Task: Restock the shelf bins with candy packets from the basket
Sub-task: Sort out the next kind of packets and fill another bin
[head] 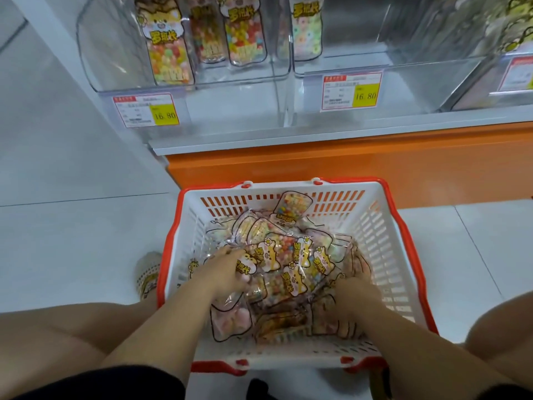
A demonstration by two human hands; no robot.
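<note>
Head view: left hand (227,272) and right hand (356,295) buried among clear, yellow-labelled candy packets (291,281), grips unclear.

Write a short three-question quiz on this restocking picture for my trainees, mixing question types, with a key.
1. True or false: the left hand and the right hand are both inside the white slotted plastic basket with the red rim.
2. The leftmost clear plastic shelf bin holds: A) upright candy packets; B) glass bottles; C) nothing.
3. Fill in: the yellow-and-white price label under that bin reads ___.

Key: 1 true; 2 A; 3 16.80
</note>
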